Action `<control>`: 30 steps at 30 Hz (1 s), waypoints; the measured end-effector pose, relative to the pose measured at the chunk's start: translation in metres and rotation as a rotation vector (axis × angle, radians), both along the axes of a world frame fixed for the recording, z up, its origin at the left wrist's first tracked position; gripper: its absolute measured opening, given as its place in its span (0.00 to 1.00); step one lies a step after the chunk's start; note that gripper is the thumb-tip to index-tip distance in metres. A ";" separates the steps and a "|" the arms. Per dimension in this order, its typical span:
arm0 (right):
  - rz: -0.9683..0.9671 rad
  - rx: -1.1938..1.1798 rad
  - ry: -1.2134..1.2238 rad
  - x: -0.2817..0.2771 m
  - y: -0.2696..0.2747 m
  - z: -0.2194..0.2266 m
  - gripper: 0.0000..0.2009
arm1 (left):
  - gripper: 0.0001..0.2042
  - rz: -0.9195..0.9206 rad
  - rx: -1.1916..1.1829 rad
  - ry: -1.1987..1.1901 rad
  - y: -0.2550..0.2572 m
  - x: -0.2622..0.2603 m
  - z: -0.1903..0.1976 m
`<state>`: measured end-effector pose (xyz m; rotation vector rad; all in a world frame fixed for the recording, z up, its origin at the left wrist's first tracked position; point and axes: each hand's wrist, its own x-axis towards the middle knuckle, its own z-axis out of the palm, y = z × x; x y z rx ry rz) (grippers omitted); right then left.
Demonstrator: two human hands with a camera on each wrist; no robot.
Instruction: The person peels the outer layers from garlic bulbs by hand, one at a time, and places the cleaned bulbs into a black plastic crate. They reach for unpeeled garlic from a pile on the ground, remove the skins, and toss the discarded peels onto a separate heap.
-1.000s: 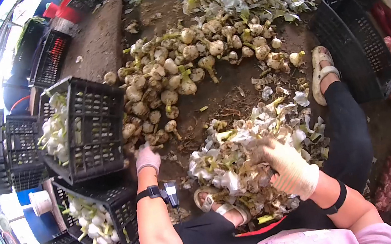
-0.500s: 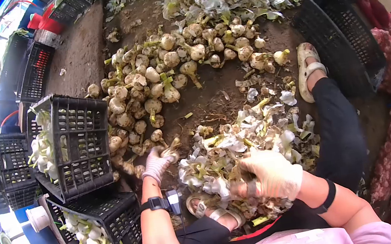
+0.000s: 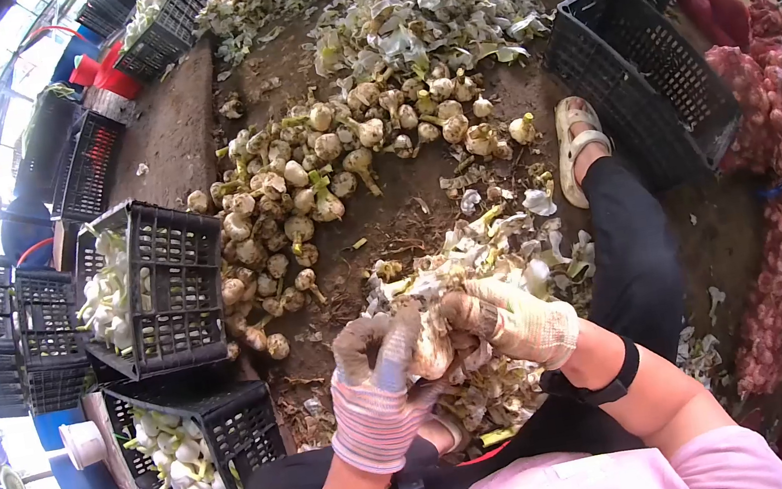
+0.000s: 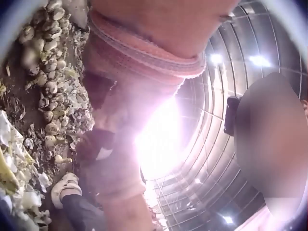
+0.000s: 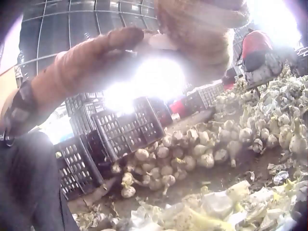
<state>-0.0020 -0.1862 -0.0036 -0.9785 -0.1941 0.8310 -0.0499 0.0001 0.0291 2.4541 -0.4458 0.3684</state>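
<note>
a garlic bulb point(image 3: 433, 354) held between both gloved hands point(image 3: 379, 393) point(image 3: 515, 319)

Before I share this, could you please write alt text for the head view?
A person's left hand, in a pink-striped knit glove, and right hand, in a cream knit glove, hold a whitish garlic bulb over a heap of pale papery peelings. Beyond, round dirty bulbs lie on brown ground; to the left, black plastic crates hold white bulbs.
</note>
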 end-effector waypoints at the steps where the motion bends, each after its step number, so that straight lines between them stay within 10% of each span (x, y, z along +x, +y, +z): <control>1: 0.031 -0.023 0.044 -0.002 -0.001 0.005 0.21 | 0.35 -0.018 0.039 0.002 0.003 -0.002 0.003; 6: 0.102 0.003 -0.187 -0.011 -0.009 0.000 0.19 | 0.33 -0.005 0.118 -0.075 0.003 -0.009 0.020; 10: 0.058 -0.098 -0.275 -0.011 0.001 0.001 0.16 | 0.33 -0.103 -0.546 0.364 0.007 -0.007 0.000; 12: -0.054 -0.193 -0.381 -0.009 0.011 -0.005 0.14 | 0.35 0.160 -0.734 0.357 -0.008 -0.010 -0.006; 13: -0.175 -0.066 0.214 -0.008 0.020 -0.005 0.13 | 0.36 0.113 -0.313 0.100 -0.001 -0.005 -0.005; 18: -0.196 0.100 0.050 -0.013 0.012 0.007 0.18 | 0.38 -0.076 -0.220 -0.015 0.001 -0.001 -0.020; 20: -0.140 0.144 0.080 -0.011 0.010 0.011 0.20 | 0.37 0.095 -0.833 0.559 -0.007 0.001 -0.016; 21: -0.094 0.162 0.084 -0.008 0.008 0.012 0.23 | 0.37 -0.022 -1.597 0.900 -0.006 0.004 -0.008; 22: -0.094 0.159 0.087 -0.006 0.006 0.010 0.23 | 0.44 -0.281 -1.756 0.930 -0.002 0.003 -0.020; 27: 0.002 0.029 -0.038 -0.002 0.002 -0.003 0.18 | 0.39 -0.222 -1.850 1.155 0.006 0.016 -0.023; 28: -0.046 -0.039 -0.011 0.001 0.002 0.002 0.18 | 0.36 0.127 -1.594 1.027 0.008 0.021 -0.026; 30: -0.223 0.044 0.044 0.000 0.006 0.012 0.12 | 0.40 0.080 -1.520 0.812 0.001 0.023 -0.022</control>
